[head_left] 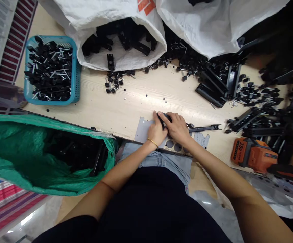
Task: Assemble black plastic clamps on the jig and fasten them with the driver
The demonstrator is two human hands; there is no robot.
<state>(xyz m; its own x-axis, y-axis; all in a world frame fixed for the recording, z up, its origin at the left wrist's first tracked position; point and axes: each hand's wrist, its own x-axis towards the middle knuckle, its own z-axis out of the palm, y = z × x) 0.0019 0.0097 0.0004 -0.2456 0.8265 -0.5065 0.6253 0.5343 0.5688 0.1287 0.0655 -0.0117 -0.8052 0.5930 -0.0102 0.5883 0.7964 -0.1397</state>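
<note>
Near the front edge of the table, my left hand [157, 132] and my right hand [178, 130] are closed together on a small black plastic part [161, 122]. My fingers hide much of its shape. Beneath my hands lies a flat grey plate [141, 130] with round holes along its front. Just right of my right hand, a long thin black piece with a forked end [205, 128] rests on the table, with a small black knob [190, 125] at its near end.
A blue basket [77, 77] of black-headed screws stands at left. White sacks [122, 62] holding black parts line the back. Loose screws and black bars [210, 95] pile up at right, near an orange battery tool [259, 157]. A green sack [17, 162] hangs front-left.
</note>
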